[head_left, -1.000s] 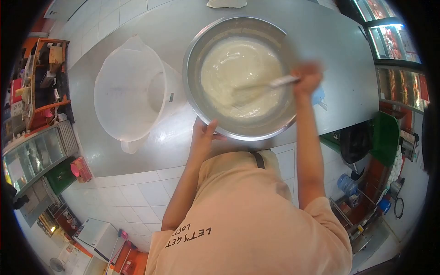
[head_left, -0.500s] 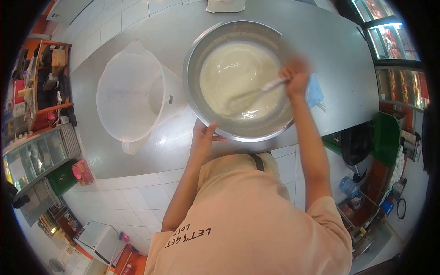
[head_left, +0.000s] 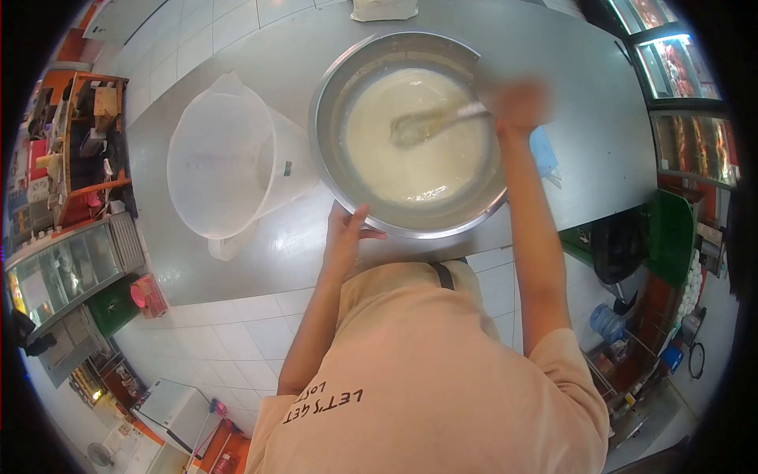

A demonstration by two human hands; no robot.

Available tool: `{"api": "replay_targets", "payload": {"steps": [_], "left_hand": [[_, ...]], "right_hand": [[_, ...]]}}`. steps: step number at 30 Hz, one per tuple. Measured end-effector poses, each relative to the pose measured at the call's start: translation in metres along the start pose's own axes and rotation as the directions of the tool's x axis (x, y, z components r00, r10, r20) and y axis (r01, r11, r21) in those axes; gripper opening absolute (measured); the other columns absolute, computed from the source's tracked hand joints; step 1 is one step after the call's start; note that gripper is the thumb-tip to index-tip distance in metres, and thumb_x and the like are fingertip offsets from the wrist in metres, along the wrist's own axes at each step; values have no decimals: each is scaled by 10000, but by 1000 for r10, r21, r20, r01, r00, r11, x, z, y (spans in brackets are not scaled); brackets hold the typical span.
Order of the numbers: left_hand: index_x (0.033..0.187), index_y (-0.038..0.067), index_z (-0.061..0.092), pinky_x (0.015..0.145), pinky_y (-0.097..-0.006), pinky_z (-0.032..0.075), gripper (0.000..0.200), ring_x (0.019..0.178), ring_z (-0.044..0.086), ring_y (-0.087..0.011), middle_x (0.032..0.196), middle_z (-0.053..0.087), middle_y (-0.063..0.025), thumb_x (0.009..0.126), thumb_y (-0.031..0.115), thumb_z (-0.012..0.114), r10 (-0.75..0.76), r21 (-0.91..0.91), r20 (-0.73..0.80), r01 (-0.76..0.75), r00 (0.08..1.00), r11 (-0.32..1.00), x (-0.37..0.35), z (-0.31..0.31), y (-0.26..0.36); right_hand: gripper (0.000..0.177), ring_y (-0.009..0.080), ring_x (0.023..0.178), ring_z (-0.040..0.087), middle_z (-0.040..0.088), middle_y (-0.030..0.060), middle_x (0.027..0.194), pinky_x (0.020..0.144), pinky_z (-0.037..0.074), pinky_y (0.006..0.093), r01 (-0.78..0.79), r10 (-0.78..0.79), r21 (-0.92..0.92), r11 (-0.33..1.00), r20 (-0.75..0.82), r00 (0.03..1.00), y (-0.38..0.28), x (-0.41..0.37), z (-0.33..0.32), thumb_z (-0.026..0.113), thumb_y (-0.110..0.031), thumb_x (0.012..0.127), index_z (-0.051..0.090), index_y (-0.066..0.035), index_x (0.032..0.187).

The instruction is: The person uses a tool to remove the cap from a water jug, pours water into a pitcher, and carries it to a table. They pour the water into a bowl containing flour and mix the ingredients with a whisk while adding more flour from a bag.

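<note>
A wide metal bowl (head_left: pixel 328 170) holds a pale cream liquid (head_left: pixel 395 170). In its upper middle the head of a whisk (head_left: pixel 418 129) touches the liquid, somewhat blurred by motion. The whisk's handle runs right into my right hand (head_left: pixel 517 107), which is closed around it above the bowl's right rim and is partly smeared. My left hand (head_left: pixel 347 233) grips the bowl's near-left rim, thumb on top and fingers lower down against the outside.
Left of the bowl a translucent plastic jug (head_left: pixel 225 162) lies on its side on the metal table (head_left: pixel 189 276). A blue item (head_left: pixel 543 154) is beyond my right forearm. A white package (head_left: pixel 384 9) stands at the far edge. A green bin (head_left: pixel 667 237) is at the right.
The whisk has moved from the near part of the liquid up to the upper middle, and my right hand has shifted slightly. My left hand stays on the rim.
</note>
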State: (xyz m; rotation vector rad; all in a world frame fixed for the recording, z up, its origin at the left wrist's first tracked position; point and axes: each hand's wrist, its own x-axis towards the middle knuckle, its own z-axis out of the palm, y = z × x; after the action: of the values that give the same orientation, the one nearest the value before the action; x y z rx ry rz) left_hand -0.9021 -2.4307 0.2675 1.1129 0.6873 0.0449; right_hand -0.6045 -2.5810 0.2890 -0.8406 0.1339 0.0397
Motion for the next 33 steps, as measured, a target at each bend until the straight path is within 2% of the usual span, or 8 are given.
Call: {"api": "replay_targets", "payload": {"steps": [9,12,15,24,29,31,32,33], "left_hand": [[1135,21,354,771,-335,492,374,936,539,-198,914,459,-67,851,157,555,97,185,-413,-21,905,982,-62,18,47],[1132,57,348,797,-404,470,392,924,561,-259,962,524,-103,856,248,550,285,-11,-60,-286,957,958,-96,35,97],[1164,172,352,843,-528,424,362,982,571,-339,1010,581,-133,906,397,472,614,-262,391,-556,686,789,-133,61,160],[1225,247,351,871,-622,364,405,990,567,-344,1065,584,-119,901,471,446,904,-734,251,-541,345,410,-191,143,177],[1254,248,354,895,-624,349,397,966,574,-324,1083,582,-116,914,430,444,931,-638,73,-701,359,320,-217,163,167],[1266,248,355,904,-625,342,395,957,576,-317,1090,581,-116,918,414,444,898,-473,-147,-827,414,304,-213,167,149],[1316,-13,355,968,-410,373,866,1189,465,-275,1268,474,-220,742,573,633,795,-248,233,-757,559,605,-199,122,139],[1276,11,397,911,-365,407,716,1088,520,-214,1216,513,-171,779,450,669,875,54,13,-874,485,483,-170,116,106]], "right_hand": [[376,120,395,241,253,-20,489,406,260,294,146,-148,-28,989,-136,980,-29,13,-16,473,-256,846,265,-137,556],[355,123,392,249,263,-14,493,398,262,299,188,-182,86,978,-71,981,15,15,-17,474,-247,858,291,-137,575],[383,139,398,249,224,-13,479,428,302,303,-136,131,-51,989,-91,987,7,-21,-11,433,-271,881,263,-150,560],[366,123,407,236,249,-11,487,416,287,279,206,-216,-130,970,-69,974,-15,14,-9,436,-257,891,282,-142,580],[361,110,396,235,267,-19,495,381,267,279,-123,137,-139,983,95,986,-33,-25,-14,476,-241,885,303,-138,586],[363,106,387,227,267,-24,494,379,259,272,14,-18,-223,975,-13,1000,-49,-12,-13,479,-245,886,307,-134,586],[363,106,387,227,267,-24,494,379,259,272,25,-24,-197,980,5,1000,-53,-2,-12,479,-245,886,307,-134,586],[368,104,386,228,266,-24,493,378,256,273,82,-85,-136,987,-16,996,-51,10,-14,483,-246,884,305,-133,582]]}}
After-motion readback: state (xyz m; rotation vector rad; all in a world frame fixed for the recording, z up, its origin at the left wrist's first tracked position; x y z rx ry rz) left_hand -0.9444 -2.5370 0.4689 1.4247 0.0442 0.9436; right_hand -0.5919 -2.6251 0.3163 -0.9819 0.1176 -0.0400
